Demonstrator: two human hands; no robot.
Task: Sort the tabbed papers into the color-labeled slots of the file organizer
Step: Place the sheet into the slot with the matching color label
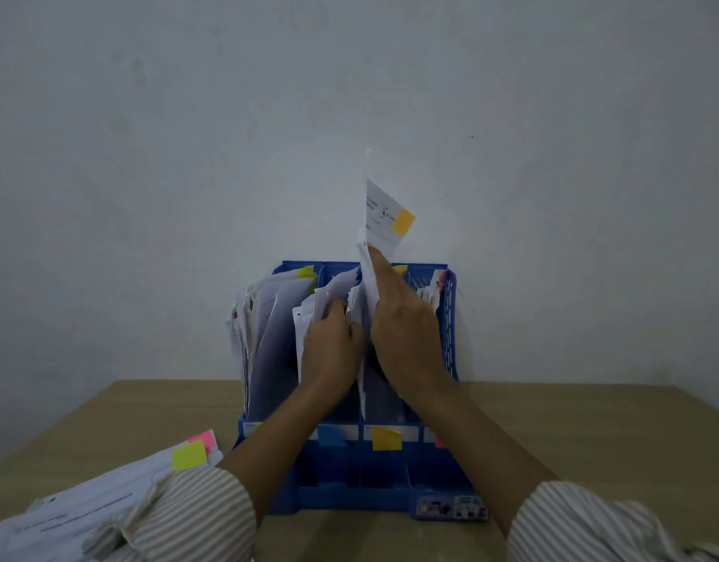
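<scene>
The person wears 2 loose striped sleeves, beige and white, pushed up the forearms.

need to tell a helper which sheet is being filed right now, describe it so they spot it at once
Start at the blue organizer against the wall at the table's far edge. Above its third slot from the left, the right hand holds a white sheet upright, poking well above the filed papers. It alone stands that tall and carries an orange-yellow tab at its upper right corner.
</scene>
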